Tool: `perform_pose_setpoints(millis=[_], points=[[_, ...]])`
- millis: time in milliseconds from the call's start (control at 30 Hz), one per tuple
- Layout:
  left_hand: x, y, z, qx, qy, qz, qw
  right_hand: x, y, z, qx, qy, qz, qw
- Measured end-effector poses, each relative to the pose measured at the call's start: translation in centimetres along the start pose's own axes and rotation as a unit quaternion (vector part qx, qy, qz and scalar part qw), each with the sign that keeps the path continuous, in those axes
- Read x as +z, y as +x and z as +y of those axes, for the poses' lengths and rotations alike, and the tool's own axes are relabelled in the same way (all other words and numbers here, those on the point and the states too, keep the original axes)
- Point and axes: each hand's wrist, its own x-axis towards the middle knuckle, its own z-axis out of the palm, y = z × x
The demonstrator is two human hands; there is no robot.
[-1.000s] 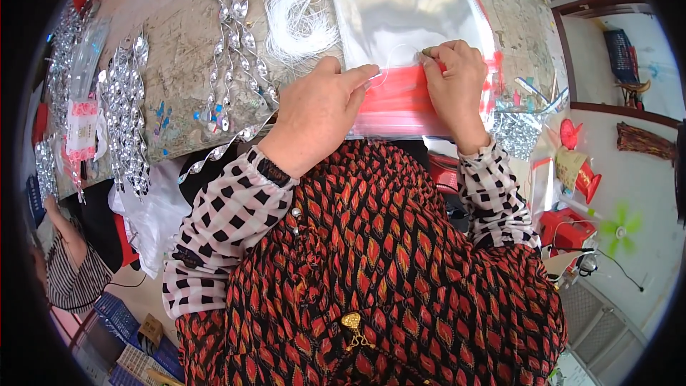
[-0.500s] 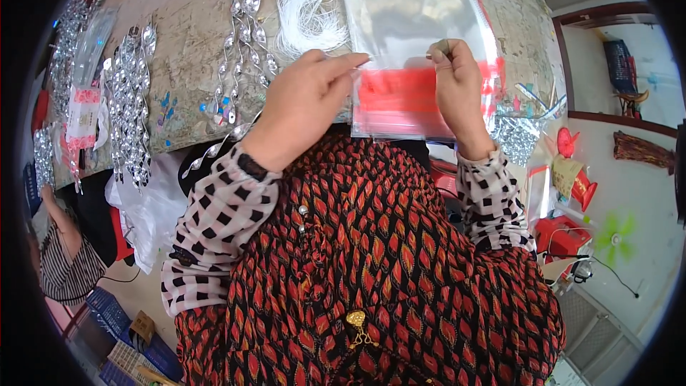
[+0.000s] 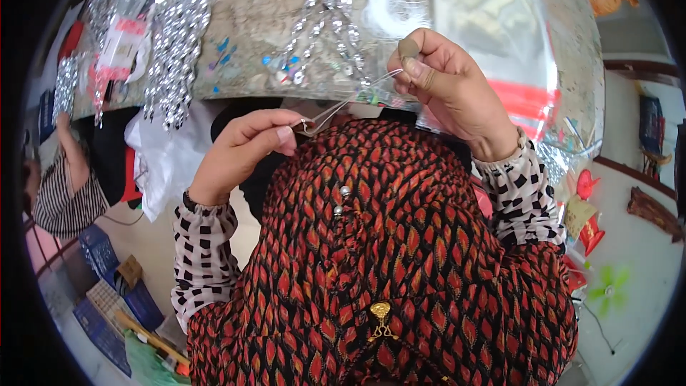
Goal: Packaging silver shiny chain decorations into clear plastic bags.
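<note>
A thin white string (image 3: pixel 341 106) is stretched on a slant in front of my body, partly doubled. My left hand (image 3: pixel 243 150) pinches its lower left end between thumb and forefinger, where a small loop shows. Higher and to the right, my right hand (image 3: pixel 450 89) grips the other end between thumb and forefinger, with a brownish cover on one fingertip. Beyond the hands, a loose coil of white string (image 3: pixel 396 0) rests on the table (image 3: pixel 257 0). Silver twisted strands (image 3: pixel 325 21) lie just left of that coil.
Clear plastic bags with a red band (image 3: pixel 500 28) are stacked at the right, partly behind my right hand. More silver strands (image 3: pixel 184 39) hang over the table's edge at left, near a labelled packet (image 3: pixel 123 46). Another person's arm (image 3: pixel 73 161) shows at far left.
Both hands have left the plastic bags. My left hand has come down and left, my right hand is raised, and the string is now drawn out between them. The whole view has shifted.
</note>
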Motion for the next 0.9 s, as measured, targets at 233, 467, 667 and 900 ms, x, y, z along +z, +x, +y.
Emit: perform_pose_setpoints(millis=[233, 467, 667, 900], points=[[0.1, 0.1, -0.5, 0.026, 0.064, -0.197, 0.978, 5.0, 1.1, -0.1, 0.036, -0.065, -0.106, 0.992], [2.8, 1.3, 1.0, 0.060, -0.146, -0.215, 0.964, 5.1, 0.9, -0.3, 0.037, -0.103, -0.085, 0.990], [3.5, 1.8, 2.5, -0.058, -0.278, -0.136, 0.949, 3.9, 0.4, 0.1, 0.007, -0.104, -0.071, 0.992], [5.1, 2.8, 3.2, -0.004, -0.198, 0.012, 0.980, 2.9, 0.5, -0.1, -0.015, -0.168, 0.005, 0.986]])
